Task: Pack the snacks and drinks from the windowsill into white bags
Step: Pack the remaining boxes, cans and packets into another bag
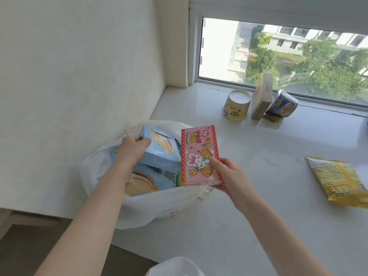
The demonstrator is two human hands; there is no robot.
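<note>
A white bag [151, 208] stands open at the left end of the white windowsill [258, 176], against the wall. My left hand [133, 148] grips a light blue biscuit box [161, 150] over the bag's mouth. Under it lies a second blue box [145, 182] inside the bag, with something green beside it. My right hand [229, 176] holds a pink rabbit-print snack box [200, 156] upright at the bag's right rim.
Near the window stand an upturned yellow cup [237, 105], a beige carton [261, 96] and a tilted blue cup [282, 103]. A yellow snack packet [338, 180] lies flat at the right. Another white bag [175, 266] shows at the bottom edge.
</note>
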